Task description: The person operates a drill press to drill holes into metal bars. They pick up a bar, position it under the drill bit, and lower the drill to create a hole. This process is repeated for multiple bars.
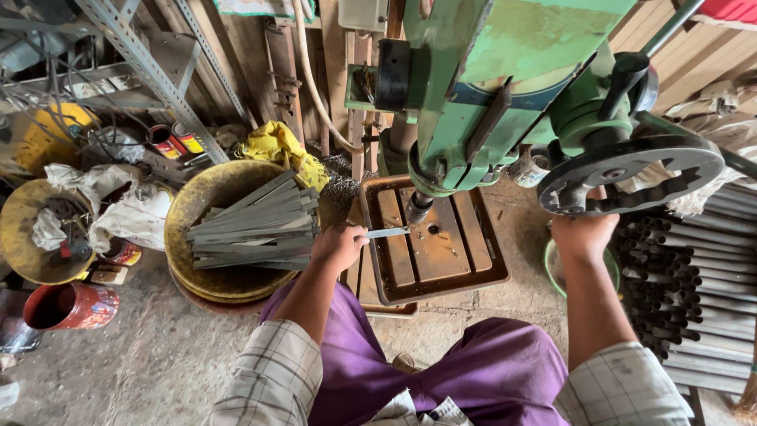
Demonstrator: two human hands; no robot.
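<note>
Beside a yellow bowl (206, 197) stacked with metal strips (254, 225), the left hand (339, 244), arm stretched forward, pinched one flat strip (388, 232) on the rusty drill table (465, 252) under the bit, while the raised right hand (582, 231) gripped the feed wheel (631, 173).

A shallow yellow pan (206, 201) on the floor holds a stack of grey metal strips (256, 229). Behind it lies a yellow cloth (277, 147). A red bucket (69, 306) stands at far left, near crumpled white bags (126, 209). Dark pipes (694, 272) are piled at right.
</note>
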